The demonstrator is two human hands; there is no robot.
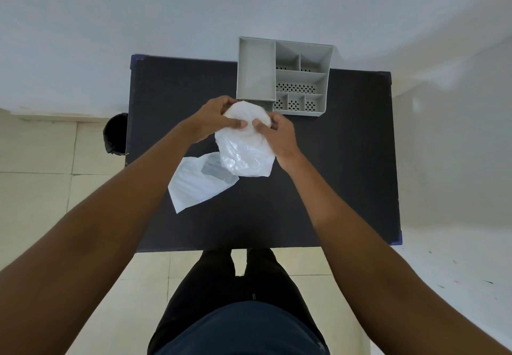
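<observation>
The left hand (213, 121) and right hand (278, 135) both pinch the bag (245, 149) at its top, fingers curled tight. Best to pull apart slowly, so it does not tear below the grip.

Two plastic bags (246, 155), one grey divided organiser (256, 77), one black table (346, 160), seemingly one bin (116, 132).

You've got bare dark table (346, 160) to pass over left of, right of and well in front of the grey organizer (256, 77); its upright walls block the far edge, the held-up white bag (245, 149) hangs just in front of it, a flat plastic bag (191, 191) lies front-left.
</observation>
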